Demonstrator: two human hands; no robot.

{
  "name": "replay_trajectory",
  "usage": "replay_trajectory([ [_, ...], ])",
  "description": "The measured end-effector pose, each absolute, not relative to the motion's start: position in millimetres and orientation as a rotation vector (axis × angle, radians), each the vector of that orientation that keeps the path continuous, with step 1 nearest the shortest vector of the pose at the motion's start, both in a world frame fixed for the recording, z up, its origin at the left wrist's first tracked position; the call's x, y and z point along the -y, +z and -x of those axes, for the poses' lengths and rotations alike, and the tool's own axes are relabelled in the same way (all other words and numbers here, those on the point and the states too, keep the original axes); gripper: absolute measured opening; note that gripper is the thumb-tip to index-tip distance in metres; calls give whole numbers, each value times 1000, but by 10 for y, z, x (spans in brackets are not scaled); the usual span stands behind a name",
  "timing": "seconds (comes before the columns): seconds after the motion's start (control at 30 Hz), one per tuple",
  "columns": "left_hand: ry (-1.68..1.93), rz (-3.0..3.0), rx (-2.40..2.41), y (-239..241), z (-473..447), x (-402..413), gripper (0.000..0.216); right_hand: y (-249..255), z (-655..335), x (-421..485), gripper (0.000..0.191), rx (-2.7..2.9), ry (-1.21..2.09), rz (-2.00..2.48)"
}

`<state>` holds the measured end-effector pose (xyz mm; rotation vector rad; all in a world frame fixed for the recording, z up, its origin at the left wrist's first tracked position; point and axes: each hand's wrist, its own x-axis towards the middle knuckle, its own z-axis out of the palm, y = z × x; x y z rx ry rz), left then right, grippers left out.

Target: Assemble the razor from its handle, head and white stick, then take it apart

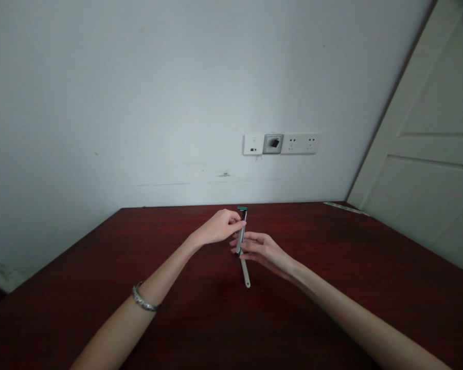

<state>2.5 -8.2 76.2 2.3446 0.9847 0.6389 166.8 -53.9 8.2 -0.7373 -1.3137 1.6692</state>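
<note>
On or just above the dark red table, below both hands, a pale handle is being partly hidden by the right hand, whose fingers are being held around the lower end of a tilted razor, though how firmly cannot be told. Just beyond, the razor is being pinched by the left hand below its green head; a fingertip could be nicked if that pinch were being slid upward, or the razor dropped if it were being loosened.

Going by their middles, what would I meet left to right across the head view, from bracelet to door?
Metallic bracelet, left hand, razor, right hand, white double socket, narrow green-and-white strip, panelled door.
</note>
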Motion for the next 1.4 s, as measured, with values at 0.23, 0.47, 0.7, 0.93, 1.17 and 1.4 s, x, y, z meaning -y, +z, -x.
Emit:
replay_trajectory([
  [0.23, 627, -2171, -858, 720, -7, 45, 29, 48, -1688, 487, 39, 1332, 1534, 795],
  [0.47, 667, -2129, -862, 731, 19, 54, 31, 146, -1693, 468, 33, 1404, 1263, 877],
  [0.7, 768, -2073, -842, 721, -6, 45, 26, 135, -1676, 462, 29, 1436, 1083, 914],
  [0.93, 788, -2049, -824, 692, -12, 23, 25, 93, -1648, 487, 26, 1510, 1014, 899],
  [1.17, 791, -2037, -821, 705, -7, 30, 26, 146, -1666, 489, 45, 1391, 1217, 792],
  [1.4, 823, -2023, -772, 675, -34, 22, 25, 201, -1672, 542, 40, 1195, 1486, 654],
])
